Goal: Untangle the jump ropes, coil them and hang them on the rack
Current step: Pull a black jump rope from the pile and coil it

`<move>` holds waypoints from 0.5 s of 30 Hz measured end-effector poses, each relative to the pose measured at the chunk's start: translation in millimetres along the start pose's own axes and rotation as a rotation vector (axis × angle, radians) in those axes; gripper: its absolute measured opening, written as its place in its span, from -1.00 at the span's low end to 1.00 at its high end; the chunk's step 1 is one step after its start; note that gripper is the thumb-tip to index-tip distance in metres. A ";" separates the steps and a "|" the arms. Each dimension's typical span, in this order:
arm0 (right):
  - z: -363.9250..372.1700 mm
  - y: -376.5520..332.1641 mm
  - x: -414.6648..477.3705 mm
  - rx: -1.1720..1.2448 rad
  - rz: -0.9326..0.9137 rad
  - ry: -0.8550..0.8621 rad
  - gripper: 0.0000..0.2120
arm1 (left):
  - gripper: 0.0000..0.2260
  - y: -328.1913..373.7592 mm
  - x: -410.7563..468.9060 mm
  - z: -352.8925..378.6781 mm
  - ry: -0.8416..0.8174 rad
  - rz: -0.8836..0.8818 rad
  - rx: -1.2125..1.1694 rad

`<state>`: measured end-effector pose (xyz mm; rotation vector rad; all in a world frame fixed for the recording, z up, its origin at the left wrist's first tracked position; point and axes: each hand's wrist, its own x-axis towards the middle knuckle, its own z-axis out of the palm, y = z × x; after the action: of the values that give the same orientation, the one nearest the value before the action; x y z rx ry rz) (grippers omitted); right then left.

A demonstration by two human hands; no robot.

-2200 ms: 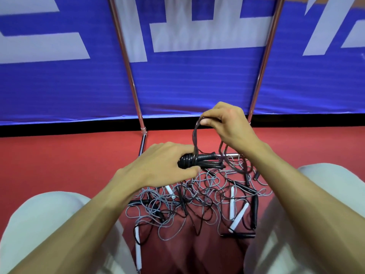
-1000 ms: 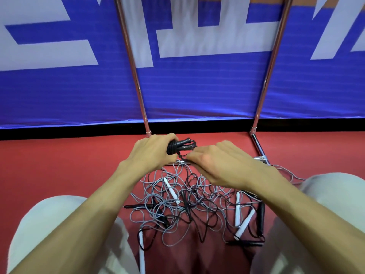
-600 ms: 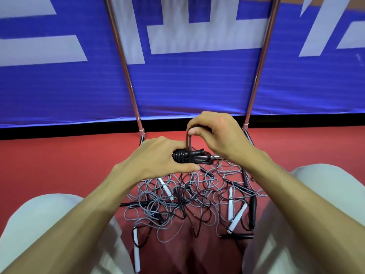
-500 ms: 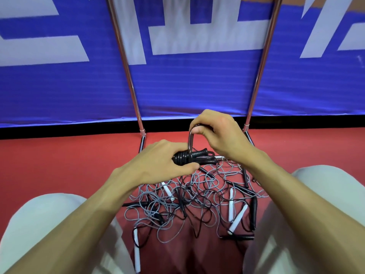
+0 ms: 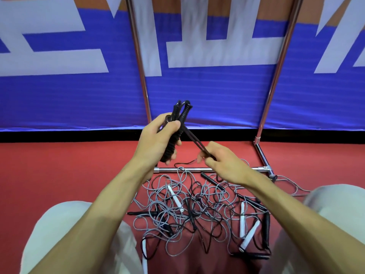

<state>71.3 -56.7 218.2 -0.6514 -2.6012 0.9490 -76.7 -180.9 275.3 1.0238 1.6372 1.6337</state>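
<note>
Pretty plain outfit tbh: smooth, pale off-white cloth over the left knee (image 5: pixel 59 224) at 8 o'clock and the right knee (image 5: pixel 339 210) at 4. The left forearm (image 5: pixel 110 204) and right forearm (image 5: pixel 286 204) are bare all the way up to the left grip (image 5: pixel 156 139) and right grip (image 5: pixel 225 163).

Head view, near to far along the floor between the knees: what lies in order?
Tangled jump ropes → rack's base bar → red floor → black strip at the wall's foot → blue banner.

Rope tangle (image 5: pixel 197 210) btwn knees, rack bar (image 5: pixel 197 170) behind.
</note>
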 end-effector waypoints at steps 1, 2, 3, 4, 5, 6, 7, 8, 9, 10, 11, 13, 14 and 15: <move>-0.3 -0.5 0.0 -0.002 0.021 -0.034 -0.75 | -0.91 -3.6 2.5 -2.4 0.034 -0.010 0.025; -2.6 -1.6 -0.8 0.000 0.041 -0.077 -0.73 | -0.93 -6.9 4.5 -4.6 0.067 -0.014 0.054; -5.6 -1.9 -1.8 -0.002 0.064 -0.127 -0.71 | -0.95 -11.5 7.0 -7.7 0.099 0.004 0.129; -9.1 -2.1 -3.1 -0.018 0.078 -0.177 -0.70 | -0.98 -15.5 9.3 -10.6 0.122 0.040 0.255; -12.9 -1.5 -4.8 -0.058 0.089 -0.212 -0.70 | -0.92 -19.0 10.0 -12.4 0.131 0.087 0.418; -16.4 -1.5 -7.0 -0.109 0.094 -0.228 -0.69 | -0.86 -21.3 9.3 -12.7 0.129 0.112 0.560; -19.7 -2.8 -9.7 -0.161 0.099 -0.223 -0.68 | -0.80 -22.7 8.9 -12.0 0.129 0.118 0.645; -22.3 -4.9 -12.5 -0.200 0.102 -0.205 -0.68 | -0.76 -23.3 8.6 -10.6 0.129 0.114 0.694; -24.1 -7.4 -15.1 -0.245 0.099 -0.174 -0.69 | -0.73 -23.6 8.9 -9.7 0.136 0.105 0.740; -25.7 -10.9 -17.5 -0.304 0.080 -0.140 -0.69 | -0.70 -23.5 9.8 -8.9 0.146 0.101 0.797; -26.7 -15.2 -19.8 -0.368 0.047 -0.111 -0.71 | -0.69 -24.0 11.0 -8.8 0.147 0.103 0.863; -29.2 -23.1 -23.3 -0.457 -0.053 -0.067 -0.83 | -0.69 -24.8 13.0 -7.6 0.125 0.102 0.970; -30.0 -27.4 -24.6 -0.484 -0.113 -0.055 -0.87 | -0.70 -24.7 12.9 -6.0 0.113 0.101 1.010; -30.3 -32.1 -24.8 -0.523 -0.171 -0.041 -0.81 | -0.70 -24.9 12.4 -4.0 0.101 0.103 1.046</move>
<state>95.1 -75.0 258.9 -0.5141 -2.9007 0.2256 -89.1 -171.2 252.1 1.5139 2.6143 0.8042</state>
